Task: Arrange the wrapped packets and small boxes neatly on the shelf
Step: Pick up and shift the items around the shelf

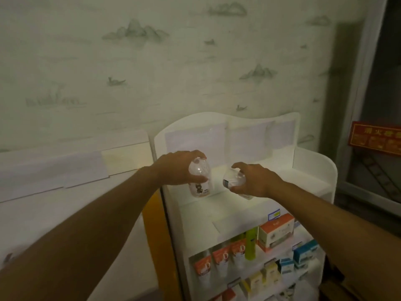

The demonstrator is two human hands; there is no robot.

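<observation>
1. Clear wrapped packet (pixel 199 178) is gripped from above by the left hand (pixel 178 168), upright on the top shelf (pixel 282 177)
2. Second packet (pixel 235 181) is held tilted by the right hand (pixel 253 181)
3. Toppling is risked if either is released off-balance

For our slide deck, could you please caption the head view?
Left hand and right hand each hold a clear wrapped packet above the white shelf's top tier.
</observation>
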